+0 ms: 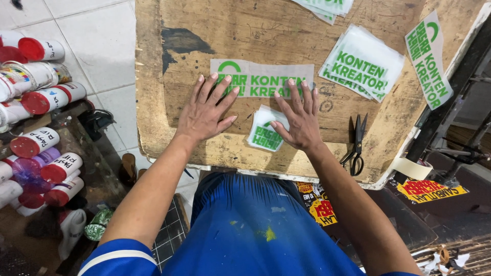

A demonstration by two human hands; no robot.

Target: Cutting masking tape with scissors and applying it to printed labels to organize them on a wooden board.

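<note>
There is only one view, from the camera on my head. It looks almost straight down over my blue shirt and both forearms onto the wooden surface (169, 102) in front of me, close enough that the board fills most of the picture. White floor tiles (97, 41) show along the left edge, a dark frame (455, 92) along the right.

Your left hand (204, 110) and right hand (299, 120) rest on a translucent film strip (263, 79) printed with green lettering. The board (255, 30) beneath is tan wood with a black smear. Your apron (245, 225) is blue, flecked yellow. The scissors (356, 145) look black. The jars (46, 97) are white with red lids.
</note>
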